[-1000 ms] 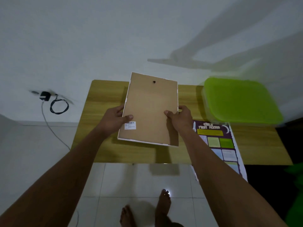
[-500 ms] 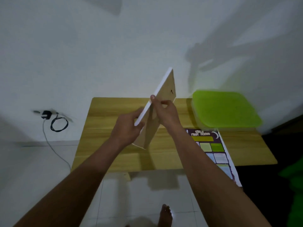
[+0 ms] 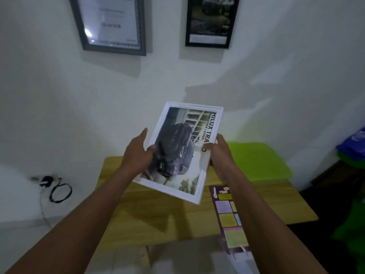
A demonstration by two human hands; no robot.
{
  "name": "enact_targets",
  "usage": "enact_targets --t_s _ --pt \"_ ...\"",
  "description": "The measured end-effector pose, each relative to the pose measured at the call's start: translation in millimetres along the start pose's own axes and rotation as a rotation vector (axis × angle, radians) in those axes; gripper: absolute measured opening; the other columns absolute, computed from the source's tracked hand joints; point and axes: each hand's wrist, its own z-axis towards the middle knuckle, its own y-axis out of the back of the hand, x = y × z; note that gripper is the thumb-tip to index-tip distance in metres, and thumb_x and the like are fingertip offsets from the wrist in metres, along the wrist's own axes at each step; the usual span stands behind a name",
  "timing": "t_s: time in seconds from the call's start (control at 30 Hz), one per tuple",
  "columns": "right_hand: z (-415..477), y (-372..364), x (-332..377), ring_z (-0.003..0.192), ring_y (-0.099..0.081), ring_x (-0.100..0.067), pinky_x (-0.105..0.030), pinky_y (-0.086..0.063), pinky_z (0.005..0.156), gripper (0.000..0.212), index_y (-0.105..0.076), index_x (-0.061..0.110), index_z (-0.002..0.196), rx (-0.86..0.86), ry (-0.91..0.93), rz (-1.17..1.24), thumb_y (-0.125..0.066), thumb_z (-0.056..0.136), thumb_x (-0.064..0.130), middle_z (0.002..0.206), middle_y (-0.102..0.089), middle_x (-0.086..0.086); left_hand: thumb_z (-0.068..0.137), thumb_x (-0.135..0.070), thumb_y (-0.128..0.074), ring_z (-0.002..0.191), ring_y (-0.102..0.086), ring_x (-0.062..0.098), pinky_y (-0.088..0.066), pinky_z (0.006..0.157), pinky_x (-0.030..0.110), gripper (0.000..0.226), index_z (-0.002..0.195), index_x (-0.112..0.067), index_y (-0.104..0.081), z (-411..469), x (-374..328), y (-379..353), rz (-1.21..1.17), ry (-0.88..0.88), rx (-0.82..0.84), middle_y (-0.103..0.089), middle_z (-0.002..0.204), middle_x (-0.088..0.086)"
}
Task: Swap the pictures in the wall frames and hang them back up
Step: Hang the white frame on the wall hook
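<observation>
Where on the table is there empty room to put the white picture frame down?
The bare wood of the table between its left edge and the purple poster looks free, though the white frame hides part. The right side is crowded: green box at the back, poster in front.

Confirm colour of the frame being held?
White, a moulded white frame round a dark vehicle picture, held by both hands. Head view shows it.

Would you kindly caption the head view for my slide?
Left hand and right hand hold a white frame with a truck photo above the table.
</observation>
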Motion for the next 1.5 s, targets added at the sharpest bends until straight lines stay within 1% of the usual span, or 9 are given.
enact_targets --t_s 0.07,0.2,0.37,0.53,0.7,0.8,0.93,1.13,1.5 --pt "0 9 8 0.084 -0.058 -0.025 -0.035 -0.044 0.069 0.041 -0.058 0.026 0.113 0.052 0.052 -0.019 -0.054 0.085 -0.003 0.100 -0.066 -0.006 0.099 -0.032 -0.052 0.131 -0.046 0.031 -0.040 0.108 0.044 0.067 0.154 -0.035 -0.015 13 -3 15 -0.066 0.067 0.085 -0.040 0.151 0.012" --pt "0 22 26 0.094 -0.061 -0.021 -0.033 -0.049 0.079 0.061 -0.051 0.037 0.131 0.113 0.194 -0.048 -0.053 0.091 -0.009 0.110 -0.067 -0.003 0.097 -0.009 -0.055 0.092 -0.068 0.026 -0.059 0.077 0.041 0.071 0.149 -0.046 -0.024 20 -23 40 -0.399 0.050 0.220 -0.069 0.114 0.009" --pt "8 39 51 0.080 -0.064 0.000 -0.023 -0.051 0.075 0.081 -0.035 0.040 0.147 0.070 0.303 -0.002 -0.050 0.090 -0.016 0.109 -0.068 0.009 0.096 -0.014 -0.057 0.104 -0.066 0.022 -0.059 0.074 0.035 0.070 0.145 -0.052 -0.026 35 -58 51 -0.482 -0.091 0.187 -0.064 0.126 0.007" --pt "23 74 85 0.103 -0.068 -0.016 -0.028 -0.054 0.079 0.086 -0.034 0.044 0.145 -0.028 0.395 0.064 -0.052 0.087 -0.017 0.122 -0.067 -0.003 0.095 -0.021 -0.060 0.113 -0.061 0.025 -0.060 0.076 0.038 0.056 0.132 -0.056 -0.038 63 -119 51 -0.493 -0.263 0.156 -0.061 0.127 0.006" --pt "49 136 128 0.101 -0.067 -0.020 -0.041 -0.058 0.087 0.088 -0.035 0.046 0.143 -0.140 0.496 0.003 -0.059 0.082 -0.014 0.116 -0.066 -0.008 0.090 -0.009 -0.066 0.101 -0.065 0.023 -0.059 0.081 0.040 0.078 0.143 -0.053 -0.031 91 -194 37 -0.413 -0.393 0.218 -0.059 0.125 0.007" --pt "73 180 156 0.086 -0.068 -0.020 -0.044 -0.058 0.086 0.089 -0.035 0.043 0.144 -0.144 0.512 -0.026 -0.063 0.081 -0.015 0.106 -0.068 -0.014 0.088 -0.004 -0.066 0.100 -0.061 0.013 -0.058 0.077 0.032 0.080 0.147 -0.045 -0.031 107 -245 18 -0.380 -0.485 0.148 -0.057 0.126 -0.001" --pt "110 243 196 0.098 -0.067 -0.021 -0.043 -0.059 0.086 0.091 -0.031 0.043 0.144 -0.133 0.567 -0.096 -0.067 0.081 -0.012 0.113 -0.065 -0.008 0.085 0.006 -0.065 0.084 -0.066 0.000 -0.055 0.063 0.017 0.085 0.148 -0.040 -0.031 132 -307 -19 -0.430 -0.534 0.076 -0.062 0.110 -0.007" --pt "171 328 254 0.102 -0.065 -0.022 -0.032 -0.060 0.076 0.092 -0.024 0.044 0.144 -0.128 0.661 -0.183 -0.069 0.083 -0.008 0.115 -0.059 -0.009 0.088 0.003 -0.064 0.077 -0.067 0.016 -0.055 0.065 0.018 0.085 0.146 -0.047 -0.029 175 -394 -74 -0.443 -0.583 -0.032 -0.059 0.105 -0.002" --pt "289 386 321 0.103 -0.064 -0.013 -0.023 -0.055 0.071 0.081 -0.027 0.042 0.149 -0.176 0.756 -0.188 -0.064 0.091 0.001 0.121 -0.063 -0.001 0.092 -0.005 -0.061 0.078 -0.060 0.009 -0.046 0.060 0.008 0.083 0.152 -0.042 -0.017 252 -494 -115 -0.288 -0.588 -0.204 -0.051 0.095 -0.017"
